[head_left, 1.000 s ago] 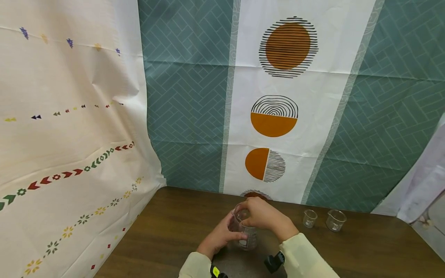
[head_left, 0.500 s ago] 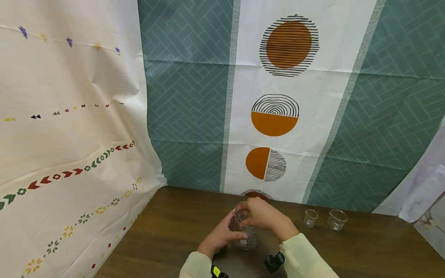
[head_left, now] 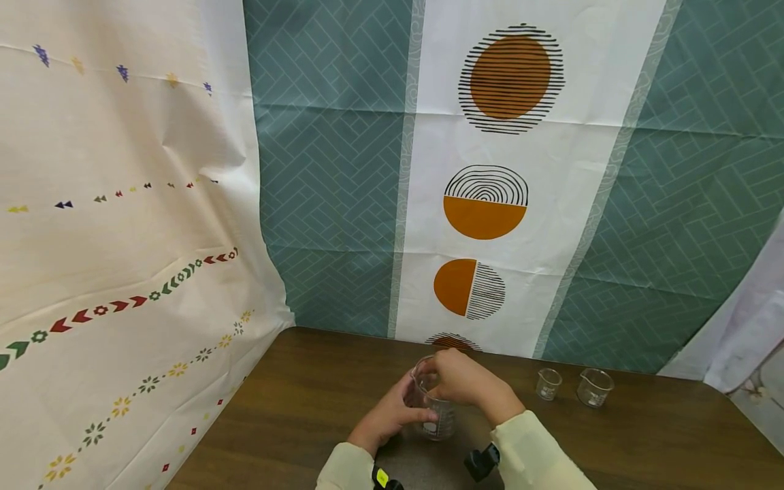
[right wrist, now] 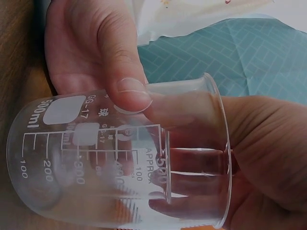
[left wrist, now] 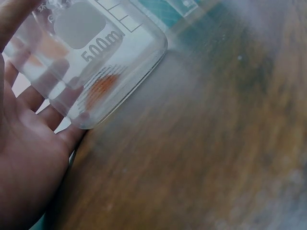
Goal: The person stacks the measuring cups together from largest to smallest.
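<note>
Plainly, from my remote seat, I have the large beaker [head_left: 438, 423] low in the middle of the head view, mouth uppermost, at the tabletop [head_left: 294, 408]; I cannot tell whether its base is touching down. The person's left grip [head_left: 392, 412] is curved round its left side, spread only as wide as the glass. On my right wrist feed the left thumb lies flat against the printed wall, beside the white label patch, and the left wrist feed shows the fingers behind the glass at the left of the frame.

The right grip [head_left: 463, 379] comes in from the right and dips into the mouth. Inside the large beaker I can make out a smaller beaker [right wrist: 105, 165], seen through the outer wall just left of centre in the right wrist view, and the right thumb and fingers are drawn together at its rim, pinching it.

Toward the right of the head view, well apart from the hands, I see a tiny beaker [head_left: 548, 385] and, just beside it, a squat beaker [head_left: 595, 388], both upright. A teal-and-white cloth [head_left: 331, 204] hangs across the back, and a cream patterned cloth [head_left: 141, 238] fills the left edge.
</note>
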Demonstrator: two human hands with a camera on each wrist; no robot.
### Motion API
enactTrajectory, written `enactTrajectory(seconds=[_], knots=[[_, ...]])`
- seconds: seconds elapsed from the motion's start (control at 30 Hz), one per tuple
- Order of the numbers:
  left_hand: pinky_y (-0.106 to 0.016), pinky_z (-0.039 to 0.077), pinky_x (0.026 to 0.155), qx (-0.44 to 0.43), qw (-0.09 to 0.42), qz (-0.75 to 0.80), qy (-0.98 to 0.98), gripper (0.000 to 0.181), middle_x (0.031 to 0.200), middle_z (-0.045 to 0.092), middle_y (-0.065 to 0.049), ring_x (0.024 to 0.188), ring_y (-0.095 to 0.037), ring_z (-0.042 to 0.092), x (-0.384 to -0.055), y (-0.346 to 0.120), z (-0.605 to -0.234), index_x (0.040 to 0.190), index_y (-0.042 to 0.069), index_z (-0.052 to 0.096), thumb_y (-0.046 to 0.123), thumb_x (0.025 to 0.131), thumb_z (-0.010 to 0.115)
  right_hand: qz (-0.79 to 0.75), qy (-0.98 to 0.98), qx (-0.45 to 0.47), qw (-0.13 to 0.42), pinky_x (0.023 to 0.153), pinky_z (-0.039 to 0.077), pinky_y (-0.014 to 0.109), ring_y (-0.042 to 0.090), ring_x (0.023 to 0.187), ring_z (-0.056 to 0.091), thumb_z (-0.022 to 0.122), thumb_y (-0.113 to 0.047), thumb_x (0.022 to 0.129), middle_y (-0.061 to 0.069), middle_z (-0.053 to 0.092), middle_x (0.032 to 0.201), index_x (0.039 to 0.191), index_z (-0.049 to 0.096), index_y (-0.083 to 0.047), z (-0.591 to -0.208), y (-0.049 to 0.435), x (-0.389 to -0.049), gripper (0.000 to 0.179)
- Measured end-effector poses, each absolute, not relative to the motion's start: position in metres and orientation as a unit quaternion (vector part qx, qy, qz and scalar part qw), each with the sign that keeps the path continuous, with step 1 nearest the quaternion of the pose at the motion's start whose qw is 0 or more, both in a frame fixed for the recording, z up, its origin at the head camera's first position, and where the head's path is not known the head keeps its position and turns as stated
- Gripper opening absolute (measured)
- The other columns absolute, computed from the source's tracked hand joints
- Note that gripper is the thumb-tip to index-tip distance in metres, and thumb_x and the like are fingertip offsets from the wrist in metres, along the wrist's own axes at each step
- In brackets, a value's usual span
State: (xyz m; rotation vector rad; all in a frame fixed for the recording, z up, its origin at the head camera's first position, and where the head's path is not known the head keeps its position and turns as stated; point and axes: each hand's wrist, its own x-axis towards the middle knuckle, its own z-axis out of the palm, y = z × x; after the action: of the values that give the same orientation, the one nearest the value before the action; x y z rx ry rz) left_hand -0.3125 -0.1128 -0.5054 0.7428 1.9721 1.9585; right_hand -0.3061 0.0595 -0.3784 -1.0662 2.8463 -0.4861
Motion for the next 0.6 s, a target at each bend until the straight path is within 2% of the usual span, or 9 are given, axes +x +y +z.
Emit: enactTrajectory(seconds=[0.3, 0.6], knots=[[-0.029, 0.05, 0.089, 0.247, 0.129, 0.664, 0.694, 0.088, 0.145, 0.048, -0.004, 0.114, -0.018, 0.056, -0.3121, -0.1134, -0.506, 0.151, 0.036, 0.026, 0.03, 0.082, 0.078, -0.161, 0.924, -0.343, 0.041, 0.068, 0.053, 0.026, 0.008, 0.076, 0.062, 0.081, -0.012, 0.075, -0.001, 0.073, 0.09, 0.099, 0.074, -0.009, -0.3791, 0.0587, -0.3059, 0.026], [-0.03, 0.051, 0.088, 0.255, 0.128, 0.66, 0.695, 0.088, 0.144, 0.049, -0.003, 0.112, -0.019, 0.057, -0.3137, -0.1138, -0.5077, 0.152, 0.036, 0.024, 0.033, 0.082, 0.078, -0.157, 0.926, -0.342, 0.044, 0.071, 0.054, 0.028, 0.014, 0.082, 0.065, 0.083, -0.014, 0.073, -0.001, 0.073, 0.094, 0.102, 0.074, -0.01, -0.3812, 0.0578, -0.3065, 0.03]])
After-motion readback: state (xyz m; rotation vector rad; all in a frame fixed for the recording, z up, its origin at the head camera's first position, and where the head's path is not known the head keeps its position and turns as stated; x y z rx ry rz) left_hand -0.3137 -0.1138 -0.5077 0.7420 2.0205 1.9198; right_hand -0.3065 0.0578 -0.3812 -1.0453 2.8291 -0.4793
